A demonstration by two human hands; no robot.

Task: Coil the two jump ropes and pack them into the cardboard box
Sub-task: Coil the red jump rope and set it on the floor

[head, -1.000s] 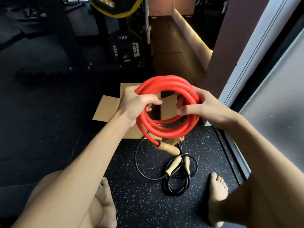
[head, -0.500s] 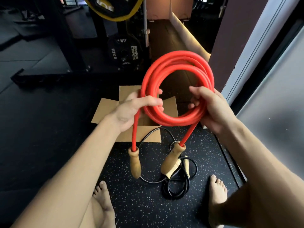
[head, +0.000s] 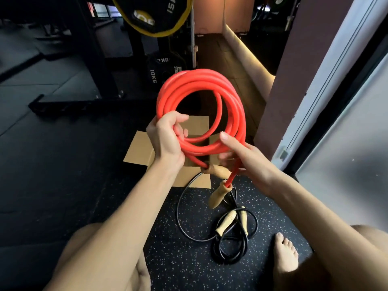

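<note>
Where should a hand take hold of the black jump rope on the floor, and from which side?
Probably the two pale handles, from above. They lie side by side on top of the loosely piled black jump rope on the speckled floor mat. They are rigid and exposed, so pinching both lifts the cord without tangling the loose loops.

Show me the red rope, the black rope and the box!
red rope (head: pixel 197 80): head view, top of coil.
black rope (head: pixel 228 246): head view, bundle on floor.
box (head: pixel 138 150): head view, left flap.
</note>
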